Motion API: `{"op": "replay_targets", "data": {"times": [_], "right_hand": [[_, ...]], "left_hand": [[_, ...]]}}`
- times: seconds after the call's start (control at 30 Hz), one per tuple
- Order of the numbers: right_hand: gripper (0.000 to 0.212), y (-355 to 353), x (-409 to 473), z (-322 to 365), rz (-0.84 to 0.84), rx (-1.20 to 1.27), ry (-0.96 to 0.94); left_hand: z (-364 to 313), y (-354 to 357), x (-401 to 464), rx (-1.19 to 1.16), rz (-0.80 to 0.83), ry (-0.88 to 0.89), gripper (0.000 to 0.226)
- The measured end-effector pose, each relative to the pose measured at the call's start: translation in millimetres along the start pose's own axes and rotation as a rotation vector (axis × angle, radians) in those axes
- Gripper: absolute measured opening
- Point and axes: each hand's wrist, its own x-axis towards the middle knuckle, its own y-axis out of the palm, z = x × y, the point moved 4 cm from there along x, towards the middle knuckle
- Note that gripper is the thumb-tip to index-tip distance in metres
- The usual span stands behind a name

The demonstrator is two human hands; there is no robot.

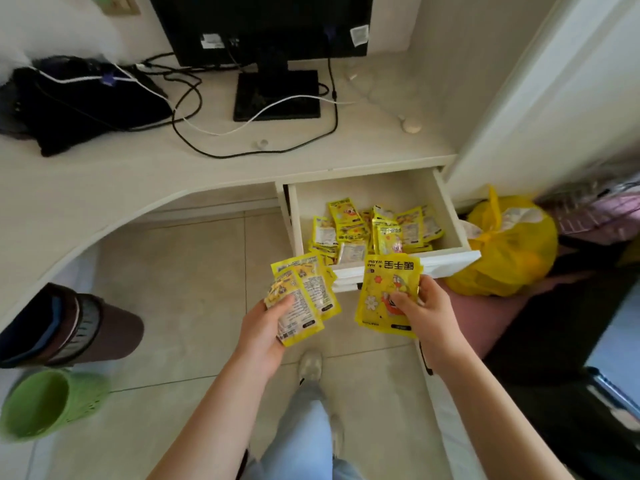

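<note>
Just before the open drawer (450,209), in the head view, both hands are held over the floor tiles (194,289). A fanned stack of yellow packets (304,292) is gripped by the left hand (263,327), with the thumb laid across the top one. A single larger yellow packet (384,292) is pinched at its right edge by the right hand (426,306). Its long axis runs away from the body, and its far end overlaps the drawer's front panel. The two handfuls are held side by side, near each other but apart.

A loose pile of packets (374,230) is left in the drawer, ahead of the hands and slightly to the right. The right hand is judged the nearer for a further reach into it. The left is better placed to receive what is passed across.

The drawer is pulled out from under a pale desk (138,174). On the desk a monitor (263,26), tangled cables and a black bag (76,102) are seen. A knotted yellow plastic bag (509,251) lies just right of the drawer. A brown bin (97,327) and a green basket (45,407) are tipped on the floor at the left.
</note>
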Motion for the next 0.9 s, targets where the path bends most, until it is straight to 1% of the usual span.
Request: {"op": "replay_targets", "data": {"times": [0.17, 0.3, 0.5, 0.73, 0.83, 0.9], "right_hand": [[0.020, -22.2, 48.8, 16.2, -0.052, -0.011, 0.001], [0.020, -23.9, 94.5, 28.8, -0.080, -0.010, 0.035], [0.018, -17.8, 161.7, 43.5, -0.035, -0.011, 0.117], [0.013, -3.1, 234.6, 40.3, 0.050, -0.036, 0.259], [0.015, 9.1, 261.9, 34.6, 0.118, -0.051, 0.295], [0.018, 16.6, 278.0, 28.5, 0.155, -0.048, 0.321]], "left_hand": [[-1.8, 45.5, 42.6, -0.021, -0.005, -0.038, 0.033], [-7.7, 76.0, 83.5, -0.036, -0.021, -0.097, 0.036], [-12.0, 108.0, 137.3, -0.059, -0.061, -0.173, 0.038], [-12.7, 127.2, 181.2, -0.092, -0.210, -0.213, 0.034], [-9.3, 128.3, 202.9, -0.098, -0.278, -0.228, 0.039], [-9.4, 128.9, 216.7, -0.105, -0.312, -0.222, 0.038]]}}
